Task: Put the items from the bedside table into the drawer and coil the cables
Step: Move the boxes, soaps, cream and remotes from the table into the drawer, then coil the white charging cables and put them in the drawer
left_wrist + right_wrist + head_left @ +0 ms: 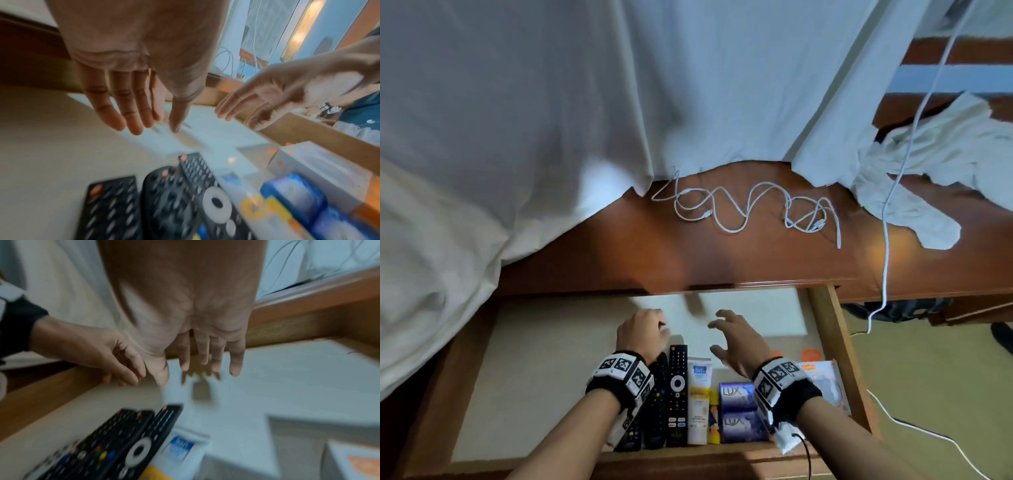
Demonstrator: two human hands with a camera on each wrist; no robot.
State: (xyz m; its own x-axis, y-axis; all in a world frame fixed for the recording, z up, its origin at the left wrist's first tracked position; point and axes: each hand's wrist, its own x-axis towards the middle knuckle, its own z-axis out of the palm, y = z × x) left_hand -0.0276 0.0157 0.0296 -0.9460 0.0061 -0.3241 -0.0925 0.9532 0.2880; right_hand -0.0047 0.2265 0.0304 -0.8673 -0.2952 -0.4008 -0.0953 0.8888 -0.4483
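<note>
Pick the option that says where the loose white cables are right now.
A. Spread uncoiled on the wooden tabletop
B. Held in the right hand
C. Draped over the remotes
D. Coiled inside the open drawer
A: the white cables lie in loose loops on the wooden tabletop, behind the open drawer, while the left hand and right hand hover empty over the drawer.
</note>
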